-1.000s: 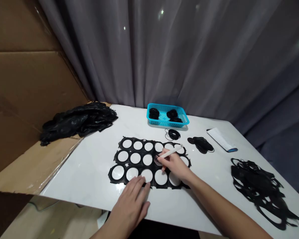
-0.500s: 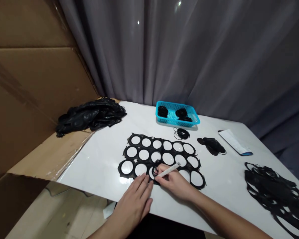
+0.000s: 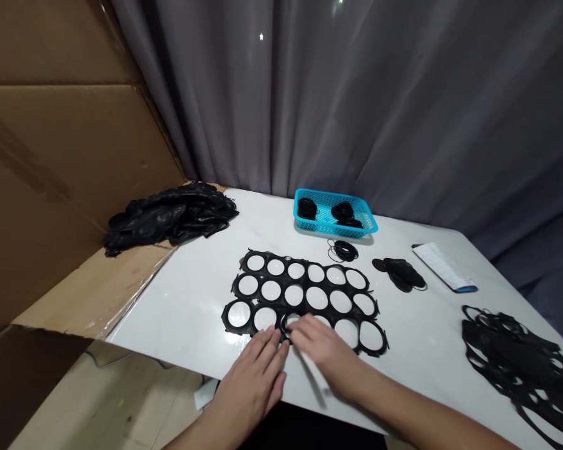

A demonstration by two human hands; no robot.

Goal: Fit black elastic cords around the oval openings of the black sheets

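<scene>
A black sheet with rows of round cut-out holes (image 3: 304, 294) lies flat on the white table (image 3: 192, 312). My left hand (image 3: 256, 381) rests flat and open at the sheet's near edge, fingertips touching it. My right hand (image 3: 323, 353) is closed round a thin white pen-like tool (image 3: 315, 375), which now points back toward me. Its fingertips press on a hole in the sheet's near row, where a thin black ring (image 3: 291, 322) sits.
A blue basket (image 3: 335, 215) with black rings stands at the back. Loose black rings (image 3: 342, 251), a black pile (image 3: 401, 273) and a white card (image 3: 443, 267) lie right of it. Black scrap (image 3: 516, 365) fills the right side; a black bag (image 3: 169, 215) and cardboard (image 3: 65, 162) sit left.
My right hand moved from the sheet's middle row to its near row. The white tool swung from pointing up and right to pointing back toward me. My left hand stayed put.
</scene>
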